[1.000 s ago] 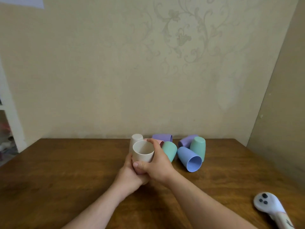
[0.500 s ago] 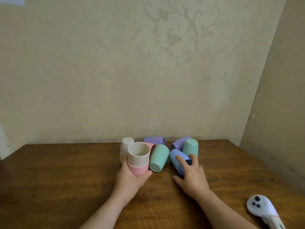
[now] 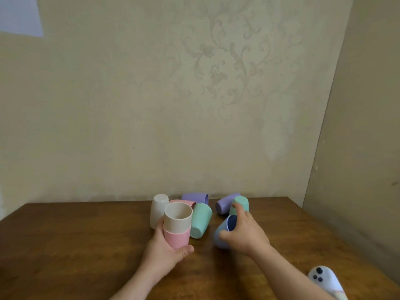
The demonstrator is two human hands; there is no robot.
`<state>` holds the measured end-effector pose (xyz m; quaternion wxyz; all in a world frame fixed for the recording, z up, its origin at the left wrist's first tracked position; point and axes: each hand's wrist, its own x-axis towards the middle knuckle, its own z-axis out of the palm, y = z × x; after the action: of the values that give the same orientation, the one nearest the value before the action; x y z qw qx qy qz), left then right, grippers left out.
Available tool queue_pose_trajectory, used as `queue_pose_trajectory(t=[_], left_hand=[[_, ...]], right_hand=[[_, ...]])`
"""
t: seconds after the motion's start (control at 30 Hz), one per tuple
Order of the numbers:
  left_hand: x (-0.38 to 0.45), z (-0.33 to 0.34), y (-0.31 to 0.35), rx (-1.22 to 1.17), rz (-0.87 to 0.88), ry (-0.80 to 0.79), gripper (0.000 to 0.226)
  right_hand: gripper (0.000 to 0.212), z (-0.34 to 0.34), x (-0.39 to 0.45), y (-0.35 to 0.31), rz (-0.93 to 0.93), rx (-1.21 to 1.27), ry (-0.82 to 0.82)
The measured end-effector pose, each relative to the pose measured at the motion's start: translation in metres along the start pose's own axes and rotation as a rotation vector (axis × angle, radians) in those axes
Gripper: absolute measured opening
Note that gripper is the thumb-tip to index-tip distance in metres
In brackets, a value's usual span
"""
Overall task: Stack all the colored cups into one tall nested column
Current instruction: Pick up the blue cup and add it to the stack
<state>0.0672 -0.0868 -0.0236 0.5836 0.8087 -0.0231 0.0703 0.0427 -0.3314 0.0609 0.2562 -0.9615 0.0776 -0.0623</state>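
Head view: left hand [image 3: 166,253] grip closed around pink cup [image 3: 178,237] holding nested beige cup [image 3: 178,217]; right hand [image 3: 245,233] grip wraps blue cup [image 3: 221,231], lower centre; bare counter [image 3: 65,245] left.

Beige cup [image 3: 178,218] nested upright in pink cup [image 3: 177,236]; blue cup [image 3: 223,232] tilted, other cups scattered behind.

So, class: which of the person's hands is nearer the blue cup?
Right. The right hand is gripping the blue cup; the left hand is off to its left, holding the pink-and-beige stack.
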Motion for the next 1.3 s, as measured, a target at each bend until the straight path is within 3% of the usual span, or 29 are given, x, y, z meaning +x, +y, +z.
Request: queue_pose_trajectory(t=[0.1, 0.23, 0.33, 0.43, 0.57, 0.77, 0.83, 0.93, 1.03, 1.17, 1.3], left_hand=[[-0.004, 0.001, 0.004, -0.019, 0.055, -0.041, 0.117], [-0.001, -0.003, 0.008, -0.166, 0.062, -0.028, 0.129], [-0.002, -0.003, 0.023, -0.164, 0.094, 0.027, 0.092], [-0.002, 0.004, 0.036, -0.113, 0.084, 0.034, 0.087], [-0.002, 0.013, 0.029, -0.084, 0.009, 0.088, 0.064], [-0.008, 0.012, 0.028, -0.055, 0.053, 0.097, 0.059], [-0.010, 0.011, 0.026, -0.026, 0.085, 0.112, 0.055], [-0.013, 0.011, 0.025, 0.014, 0.122, 0.141, 0.054], [-0.012, 0.015, 0.023, -0.012, 0.119, 0.177, 0.052], [-0.010, 0.021, 0.029, -0.063, 0.068, 0.157, 0.062], [-0.006, 0.024, 0.033, -0.047, 0.043, 0.147, 0.059]], right_hand=[[0.083, -0.005, -0.002, -0.008, -0.018, -0.017, -0.060], [0.071, 0.004, -0.002, -0.007, -0.015, 0.084, -0.019], [0.067, 0.016, -0.003, -0.004, -0.002, 0.274, 0.002], [0.077, 0.035, -0.011, -0.005, 0.019, 0.476, 0.028], [0.082, 0.061, -0.021, -0.003, 0.028, 0.658, 0.111], [0.093, 0.063, -0.018, -0.001, 0.064, 0.687, 0.096], [0.081, 0.050, -0.010, -0.006, 0.144, 0.826, 0.070], [0.046, 0.013, -0.002, -0.029, 0.176, 1.120, 0.124], [0.045, -0.022, 0.003, -0.064, 0.049, 1.196, 0.174], [0.064, -0.026, -0.003, -0.104, -0.214, 1.020, 0.095], [0.073, 0.003, -0.010, -0.111, -0.303, 0.687, 0.072]])
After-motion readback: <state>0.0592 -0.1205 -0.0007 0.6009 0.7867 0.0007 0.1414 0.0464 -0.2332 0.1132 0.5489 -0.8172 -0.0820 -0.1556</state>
